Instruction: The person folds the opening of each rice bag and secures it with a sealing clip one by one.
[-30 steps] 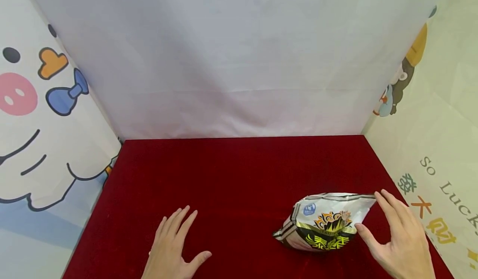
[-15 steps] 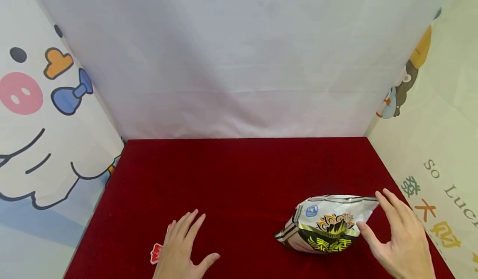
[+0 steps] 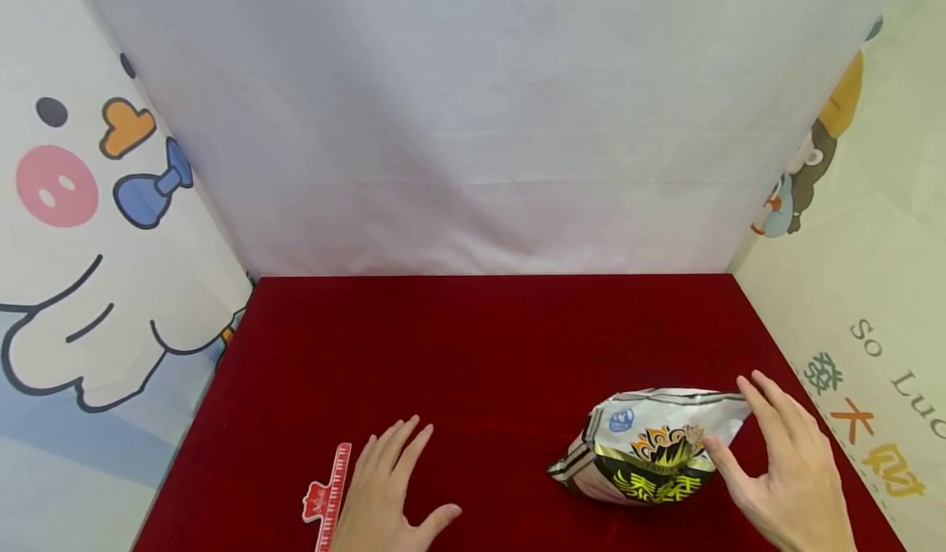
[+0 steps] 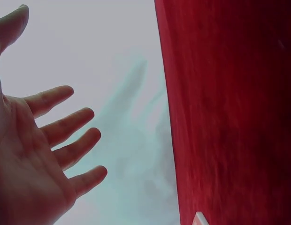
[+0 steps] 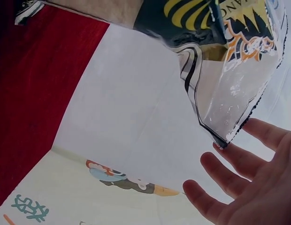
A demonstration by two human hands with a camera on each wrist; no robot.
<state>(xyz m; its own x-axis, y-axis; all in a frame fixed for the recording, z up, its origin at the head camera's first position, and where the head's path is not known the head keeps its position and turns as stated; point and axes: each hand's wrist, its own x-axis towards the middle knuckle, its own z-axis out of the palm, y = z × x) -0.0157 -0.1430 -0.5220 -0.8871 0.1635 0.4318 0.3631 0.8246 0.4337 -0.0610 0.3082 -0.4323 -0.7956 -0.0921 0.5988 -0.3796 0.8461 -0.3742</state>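
Observation:
A silver snack-style bag (image 3: 658,445) with black, yellow and orange print stands on the red table, right of centre. My right hand (image 3: 791,470) is at its right top corner, fingers extended behind it and thumb by its front face. In the right wrist view, the fingertips (image 5: 246,123) meet the clear-looking tip of the bag (image 5: 220,108). My left hand (image 3: 388,490) hovers at the front left with fingers spread and nothing in it; the left wrist view shows its bare palm (image 4: 26,159). Just left of it lies a red and white ruler (image 3: 336,486) with a crown-like shape, partly hidden by the hand.
The red tabletop (image 3: 458,347) runs back to a pale cloth wall (image 3: 473,125). Cartoon-printed cloth stands on the left (image 3: 66,322), and a cream cloth with lettering (image 3: 887,289) borders the right side.
My left hand has moved to the right, uncovering the ruler. The right hand stays by the bag's corner, and the bag keeps its place. The whole view has shifted slightly.

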